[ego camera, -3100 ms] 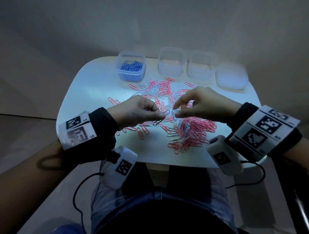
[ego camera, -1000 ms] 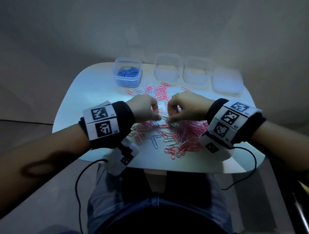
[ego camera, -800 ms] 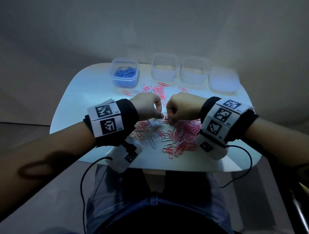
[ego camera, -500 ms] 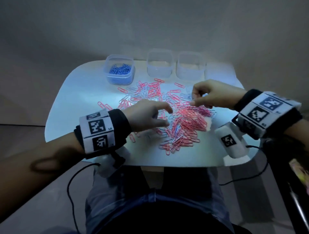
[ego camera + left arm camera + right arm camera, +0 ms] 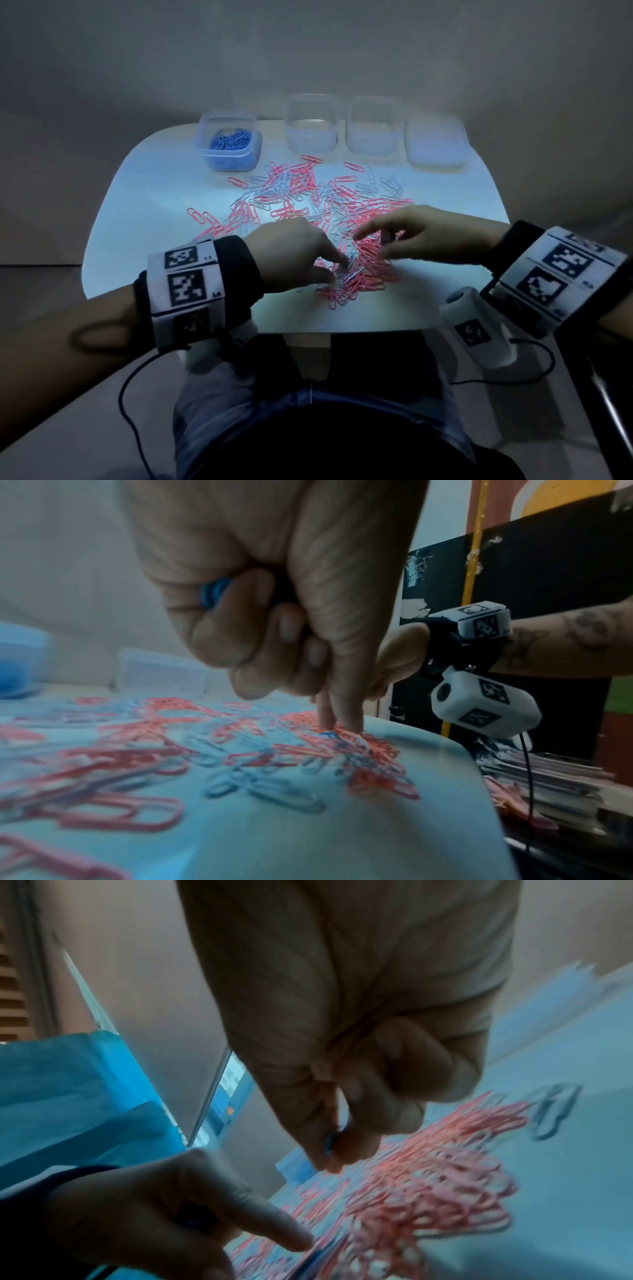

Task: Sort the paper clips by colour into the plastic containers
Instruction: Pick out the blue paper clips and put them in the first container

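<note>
Pink and pale clips (image 5: 318,205) lie scattered in a loose heap mid-counter, densest at the near edge. Four clear plastic tubs stand in a row at the far edge: the leftmost tub (image 5: 228,145) holds blue clips (image 5: 231,138); the other tubs (image 5: 371,128) look empty.

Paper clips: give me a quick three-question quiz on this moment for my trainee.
1. True or false: the container with clips in it stands rightmost in the row.
2. What is tucked under the curled fingers of the left hand? A pink clips; B blue clips; C nothing.
3. Fill in: the right hand pinches a ___ clip.
Key: 1 false, it stands leftmost; 2 B; 3 blue.
</note>
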{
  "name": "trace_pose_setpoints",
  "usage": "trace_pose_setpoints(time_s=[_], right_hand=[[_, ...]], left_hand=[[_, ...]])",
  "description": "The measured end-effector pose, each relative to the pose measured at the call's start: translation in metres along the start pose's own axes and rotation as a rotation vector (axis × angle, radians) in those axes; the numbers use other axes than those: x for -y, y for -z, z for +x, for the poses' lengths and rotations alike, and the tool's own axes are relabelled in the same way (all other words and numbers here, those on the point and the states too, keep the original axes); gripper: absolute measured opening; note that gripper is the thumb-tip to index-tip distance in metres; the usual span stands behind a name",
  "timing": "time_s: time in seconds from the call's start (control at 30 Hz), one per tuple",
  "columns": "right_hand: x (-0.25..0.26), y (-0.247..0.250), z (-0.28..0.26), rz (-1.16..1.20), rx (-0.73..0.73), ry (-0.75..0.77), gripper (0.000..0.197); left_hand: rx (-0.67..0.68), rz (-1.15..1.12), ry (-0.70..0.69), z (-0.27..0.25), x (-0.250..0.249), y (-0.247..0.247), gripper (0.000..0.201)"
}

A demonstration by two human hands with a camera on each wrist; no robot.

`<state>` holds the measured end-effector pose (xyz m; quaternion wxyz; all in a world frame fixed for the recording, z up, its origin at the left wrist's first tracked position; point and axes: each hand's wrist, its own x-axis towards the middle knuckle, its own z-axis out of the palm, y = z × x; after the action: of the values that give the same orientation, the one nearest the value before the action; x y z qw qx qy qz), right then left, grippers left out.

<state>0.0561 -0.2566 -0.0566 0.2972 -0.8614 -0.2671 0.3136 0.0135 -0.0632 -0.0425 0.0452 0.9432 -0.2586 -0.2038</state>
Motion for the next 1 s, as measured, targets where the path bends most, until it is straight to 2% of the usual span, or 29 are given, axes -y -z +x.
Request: trace_pose_setpoints(time_s=[0.1, 0.27, 0.43, 0.53, 0.8, 1.0], right_hand=[[0.001, -0.004, -0.003, -0.225, 0.055, -0.001, 0.036], [0.002, 0.004, -0.009, -0.122, -0.039, -0.01, 0.031], [0.006, 0.001, -0.013, -0.277, 0.049, -0.021, 0.032], [0.006, 0.004, -0.016, -0.338, 0.053, -0.046, 0.031], [0.008, 0.007, -0.01, -0.35, -0.021, -0.061, 0.029], [0.008, 0.011, -0.012, -0.258, -0.113, -0.075, 0.026]], left_hand=[[-0.016, -0.046, 0.042, -0.004, 0.008, 0.0, 0.03], [-0.158, -0.222, 0.127, 0.008, 0.015, -0.003, 0.026], [-0.119, -0.196, 0.171, 0.02, 0.006, -0.008, 0.024], [-0.11, -0.162, 0.212, 0.02, 0.004, -0.009, 0.023], [-0.138, -0.136, 0.227, 0.017, -0.005, -0.009, 0.008], [-0.19, -0.342, 0.263, 0.01, 0.014, 0.0, 0.015]])
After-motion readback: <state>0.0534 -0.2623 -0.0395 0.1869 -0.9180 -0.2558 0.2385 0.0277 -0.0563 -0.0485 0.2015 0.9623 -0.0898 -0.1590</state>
